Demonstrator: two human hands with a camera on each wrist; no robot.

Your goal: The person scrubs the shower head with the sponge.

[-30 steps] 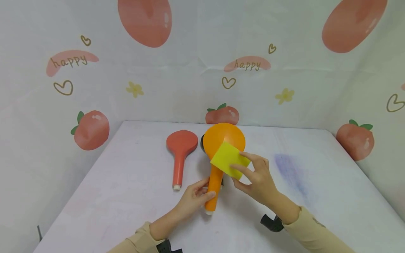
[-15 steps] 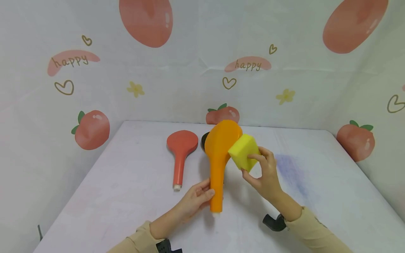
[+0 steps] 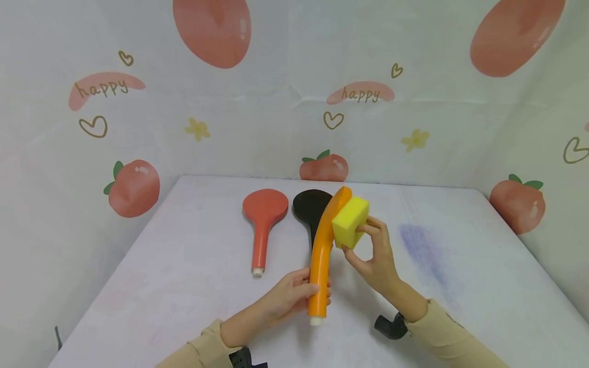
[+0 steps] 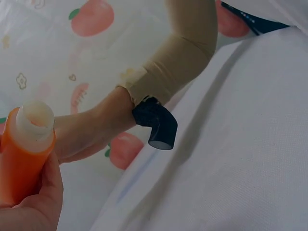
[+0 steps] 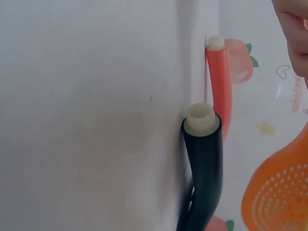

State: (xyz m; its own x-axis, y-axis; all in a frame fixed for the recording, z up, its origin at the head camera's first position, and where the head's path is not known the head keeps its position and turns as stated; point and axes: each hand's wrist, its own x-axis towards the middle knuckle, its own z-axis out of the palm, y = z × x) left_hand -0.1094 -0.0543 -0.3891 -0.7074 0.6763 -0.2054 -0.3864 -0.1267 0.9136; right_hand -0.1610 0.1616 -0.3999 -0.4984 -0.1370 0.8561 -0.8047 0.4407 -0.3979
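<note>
An orange shower head (image 3: 324, 245) is lifted above the table, turned edge-on in the head view. My left hand (image 3: 290, 295) grips its handle, thumb in front and fingertips showing on the far side. In the left wrist view, the handle's white hollow end (image 4: 36, 122) faces the camera. A yellow sponge (image 3: 349, 221) is pinched between thumb and fingers of my right hand (image 3: 378, 263). The sponge is at the right side of the orange head; I cannot tell whether they touch. Part of the holed spray face (image 5: 279, 197) appears in the right wrist view.
A red shower head (image 3: 264, 214) lies on the white table (image 3: 184, 286), left of the orange one. Behind the orange one lies a black shower head (image 3: 310, 207), partly hidden. A bluish stain (image 3: 423, 253) marks the table at right. A printed cloth (image 3: 276, 76) hangs behind.
The orange shower head has turned from showing its rounded back to standing edge-on. The sponge has moved from over its back to its right side. More of the black shower head shows.
</note>
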